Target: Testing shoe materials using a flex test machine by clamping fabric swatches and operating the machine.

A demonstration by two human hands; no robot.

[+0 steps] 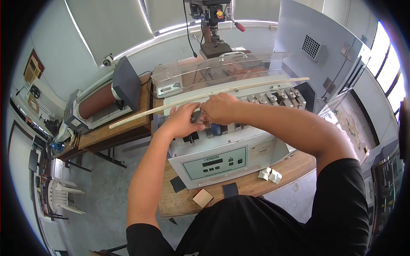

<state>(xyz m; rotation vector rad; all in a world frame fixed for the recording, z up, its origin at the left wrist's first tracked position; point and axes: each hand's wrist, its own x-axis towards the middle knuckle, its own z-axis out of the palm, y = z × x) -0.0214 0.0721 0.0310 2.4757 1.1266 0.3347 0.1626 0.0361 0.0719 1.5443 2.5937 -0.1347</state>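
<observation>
**Two hands at the clamp row of a grey bench machine**

In the head view, a pale grey box-shaped testing machine point(222, 149) with a green-framed control panel stood on a wooden tabletop point(179, 200). The left hand point(184, 119) and the right hand point(220, 109) met at the middle of the machine's top, just below a long, thin, pale bar point(213, 94) that ran across the machine from lower left to upper right. Both hands' fingers were curled together over a small dark metal clamp point(199, 118) in the row; each grip looked nearly closed around it, though what exactly the fingertips pinched was hidden. To the right, a row of silver metal clamp blocks point(277, 97) sat free. A clear plastic hinged cover point(222, 66) stood raised behind the row.

On the tabletop in front of the machine lay a small tan square pad point(202, 197), a dark square pad point(230, 190) and some folded white paper pieces point(269, 175). On a second wooden tabletop to the left sat a drum sander with a brown roller point(97, 102). A drill press point(213, 25) stood at the back by a bright window strip. The floor was grey concrete point(102, 192), and stacked white plastic chairs point(64, 198) stood at the far left.
</observation>
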